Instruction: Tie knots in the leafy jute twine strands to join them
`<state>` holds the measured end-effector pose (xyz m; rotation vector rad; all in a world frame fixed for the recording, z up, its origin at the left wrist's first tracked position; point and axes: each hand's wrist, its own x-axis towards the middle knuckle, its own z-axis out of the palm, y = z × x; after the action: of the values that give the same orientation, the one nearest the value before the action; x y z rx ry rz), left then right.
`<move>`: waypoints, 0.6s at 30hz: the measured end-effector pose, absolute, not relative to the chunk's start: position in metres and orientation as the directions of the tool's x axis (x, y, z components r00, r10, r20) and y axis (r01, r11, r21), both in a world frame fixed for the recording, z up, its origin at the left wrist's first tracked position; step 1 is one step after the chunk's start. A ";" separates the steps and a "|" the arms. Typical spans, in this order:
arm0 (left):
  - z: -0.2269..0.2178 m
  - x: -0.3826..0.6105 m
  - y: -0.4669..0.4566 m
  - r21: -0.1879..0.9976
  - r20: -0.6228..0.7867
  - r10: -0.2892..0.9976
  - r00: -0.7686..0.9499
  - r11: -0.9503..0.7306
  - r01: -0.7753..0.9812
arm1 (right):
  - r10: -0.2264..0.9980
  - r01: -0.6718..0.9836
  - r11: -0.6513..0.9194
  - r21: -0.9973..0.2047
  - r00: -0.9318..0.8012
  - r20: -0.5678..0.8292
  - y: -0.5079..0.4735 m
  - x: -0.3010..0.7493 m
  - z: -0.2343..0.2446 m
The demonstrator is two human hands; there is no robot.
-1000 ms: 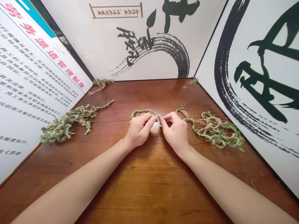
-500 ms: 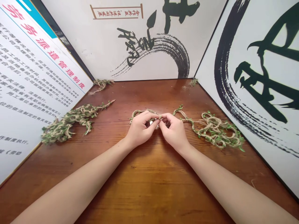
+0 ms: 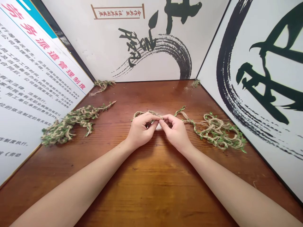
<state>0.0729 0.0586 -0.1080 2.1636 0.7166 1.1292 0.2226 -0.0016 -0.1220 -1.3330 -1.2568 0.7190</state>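
Note:
My left hand (image 3: pixel 143 128) and my right hand (image 3: pixel 175 130) meet fingertip to fingertip over the middle of the table. Both pinch a piece of leafy twine (image 3: pixel 146 112), tan cord with small green leaves, which loops out behind my left hand. The exact spot they grip is mostly hidden by the fingers. Under the fingertips, a small white object (image 3: pixel 158 127) shows in part; its kind I cannot make out. Right of my right hand, a leafy strand leads into a loose coil of leafy twine (image 3: pixel 219 130).
A thick bundle of leafy twine (image 3: pixel 68 126) lies at the left on the brown wooden table (image 3: pixel 142 189). A smaller twine bunch (image 3: pixel 104 85) sits in the back left corner, and green scraps (image 3: pixel 195 83) in the back right one. Printed panels (image 3: pixel 151 63) enclose three sides.
The fingertips have shifted slightly, and more of the white object shows beneath them. Both hands stay in nearly the same place, still pinching the twine.

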 end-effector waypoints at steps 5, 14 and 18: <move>-0.112 0.074 0.058 0.827 0.409 0.803 0.434 -0.527 0.195 | 0.939 0.263 0.170 -0.950 0.248 0.237 -0.001 0.224 -0.124; -0.111 0.074 0.062 0.677 0.528 0.689 0.496 -0.695 0.243 | 0.935 0.226 0.202 -0.953 0.245 0.256 -0.001 0.224 -0.123; -0.112 0.074 0.060 0.602 0.594 0.658 0.463 -0.745 0.286 | 0.935 0.257 0.189 -0.948 0.246 0.254 -0.002 0.224 -0.121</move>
<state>0.0740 0.0602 -0.1120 2.2960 0.7910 1.2001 0.2237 -0.0020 -0.1209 -1.3199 -1.2581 0.7180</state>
